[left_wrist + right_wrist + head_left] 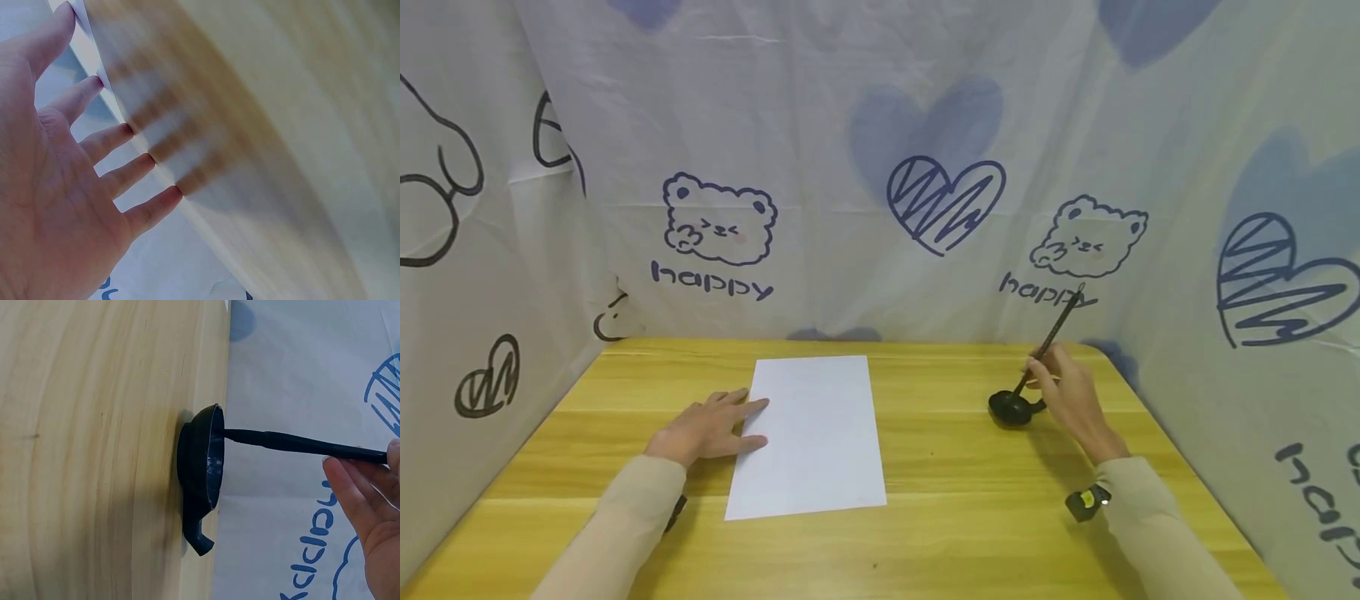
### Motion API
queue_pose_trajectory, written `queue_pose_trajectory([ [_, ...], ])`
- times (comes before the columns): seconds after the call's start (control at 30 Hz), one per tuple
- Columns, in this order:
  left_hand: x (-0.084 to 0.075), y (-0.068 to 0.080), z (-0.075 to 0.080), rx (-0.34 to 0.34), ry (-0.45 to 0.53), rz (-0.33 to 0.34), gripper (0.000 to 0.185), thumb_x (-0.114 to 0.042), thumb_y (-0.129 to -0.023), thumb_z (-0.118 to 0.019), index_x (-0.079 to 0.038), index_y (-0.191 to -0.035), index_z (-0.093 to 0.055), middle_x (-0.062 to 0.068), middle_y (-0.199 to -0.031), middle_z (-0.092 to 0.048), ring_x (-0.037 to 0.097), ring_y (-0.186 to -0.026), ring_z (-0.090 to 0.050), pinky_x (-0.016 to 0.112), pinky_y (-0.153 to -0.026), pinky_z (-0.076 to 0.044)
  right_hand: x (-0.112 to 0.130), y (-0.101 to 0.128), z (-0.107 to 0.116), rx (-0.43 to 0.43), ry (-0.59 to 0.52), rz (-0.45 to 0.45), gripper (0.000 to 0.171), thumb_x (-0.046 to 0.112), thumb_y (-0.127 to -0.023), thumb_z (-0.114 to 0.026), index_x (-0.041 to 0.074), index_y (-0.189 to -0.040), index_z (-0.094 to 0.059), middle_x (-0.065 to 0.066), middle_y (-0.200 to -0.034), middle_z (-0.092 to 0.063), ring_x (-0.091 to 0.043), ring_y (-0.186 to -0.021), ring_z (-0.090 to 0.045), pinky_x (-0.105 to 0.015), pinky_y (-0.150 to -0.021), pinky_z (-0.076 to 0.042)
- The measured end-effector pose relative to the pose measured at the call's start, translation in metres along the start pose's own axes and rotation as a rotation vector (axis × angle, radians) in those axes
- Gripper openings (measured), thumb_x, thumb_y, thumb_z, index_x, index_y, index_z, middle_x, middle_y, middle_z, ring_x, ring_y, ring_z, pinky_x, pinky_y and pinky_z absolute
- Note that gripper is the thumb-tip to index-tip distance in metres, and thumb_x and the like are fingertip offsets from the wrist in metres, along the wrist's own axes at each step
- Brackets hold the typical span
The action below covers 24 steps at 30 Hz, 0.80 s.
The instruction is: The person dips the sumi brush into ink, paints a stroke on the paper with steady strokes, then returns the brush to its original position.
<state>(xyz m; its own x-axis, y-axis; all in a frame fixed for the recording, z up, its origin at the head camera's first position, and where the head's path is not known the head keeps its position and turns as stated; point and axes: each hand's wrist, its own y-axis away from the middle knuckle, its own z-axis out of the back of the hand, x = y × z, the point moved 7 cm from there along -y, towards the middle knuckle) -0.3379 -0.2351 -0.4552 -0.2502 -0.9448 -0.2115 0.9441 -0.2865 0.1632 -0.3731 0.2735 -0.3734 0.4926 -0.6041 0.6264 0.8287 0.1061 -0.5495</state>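
A white sheet of paper (812, 442) lies on the wooden table, left of the middle. My left hand (711, 429) rests on its left edge with fingers spread; in the left wrist view the fingertips (165, 195) touch the tabletop. On the right stands a small black ink dish (1011, 409) with a short curved handle (199, 540). My right hand (1067, 392) pinches a dark writing brush (294, 442) by its shaft, above and behind the dish. The brush slants, its tip down inside the dish; the dish wall hides the very tip.
The yellow wood-grain table (940, 533) reaches back to a white curtain (820, 167) printed with hearts and bears. More curtain hangs on both sides. A small black device (1086, 502) is strapped at the right wrist.
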Motion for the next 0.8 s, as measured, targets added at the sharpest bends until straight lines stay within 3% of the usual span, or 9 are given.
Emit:
queue_pose_trajectory([
  [0.17, 0.000, 0.000, 0.000, 0.000, 0.001, 0.002, 0.078, -0.064, -0.096, -0.058, -0.018, -0.158, -0.043, 0.029, -0.165, -0.030, 0.058, -0.149, -0.029, 0.080, -0.115, -0.026, -0.004, 0.001, 0.000, 0.008, 0.012, -0.015, 0.013, 0.007, -0.106, -0.055, -0.005, -0.109, -0.058, -0.026, -0.098, -0.074, -0.040, -0.088, -0.076, -0.040, -0.075, -0.066],
  [0.47, 0.001, -0.001, 0.001, 0.002, 0.003, 0.008, 0.078, -0.063, -0.097, -0.058, -0.018, -0.158, -0.043, 0.029, -0.165, -0.030, 0.058, -0.149, -0.028, 0.081, -0.116, -0.025, -0.004, 0.002, -0.005, 0.011, -0.021, -0.009, 0.012, 0.004, -0.105, -0.056, -0.008, -0.108, -0.057, -0.029, -0.097, -0.073, -0.044, -0.088, -0.075, -0.044, -0.075, -0.066],
  [0.67, 0.001, -0.001, 0.000, 0.006, 0.001, 0.004, 0.078, -0.064, -0.097, -0.058, -0.018, -0.158, -0.043, 0.029, -0.165, -0.030, 0.059, -0.148, -0.029, 0.081, -0.115, -0.026, -0.006, 0.003, -0.012, 0.020, -0.004, -0.016, 0.012, 0.004, -0.104, -0.057, -0.006, -0.110, -0.058, -0.026, -0.098, -0.073, -0.041, -0.090, -0.076, -0.032, -0.075, -0.066],
  [0.8, 0.001, -0.001, -0.001, 0.002, 0.006, -0.002, 0.078, -0.064, -0.097, -0.057, -0.018, -0.158, -0.043, 0.029, -0.165, -0.030, 0.058, -0.149, -0.029, 0.081, -0.115, -0.026, -0.005, 0.002, -0.014, 0.005, 0.000, -0.006, 0.011, 0.003, -0.103, -0.058, -0.006, -0.110, -0.058, -0.025, -0.098, -0.074, -0.042, -0.090, -0.076, -0.035, -0.074, -0.067],
])
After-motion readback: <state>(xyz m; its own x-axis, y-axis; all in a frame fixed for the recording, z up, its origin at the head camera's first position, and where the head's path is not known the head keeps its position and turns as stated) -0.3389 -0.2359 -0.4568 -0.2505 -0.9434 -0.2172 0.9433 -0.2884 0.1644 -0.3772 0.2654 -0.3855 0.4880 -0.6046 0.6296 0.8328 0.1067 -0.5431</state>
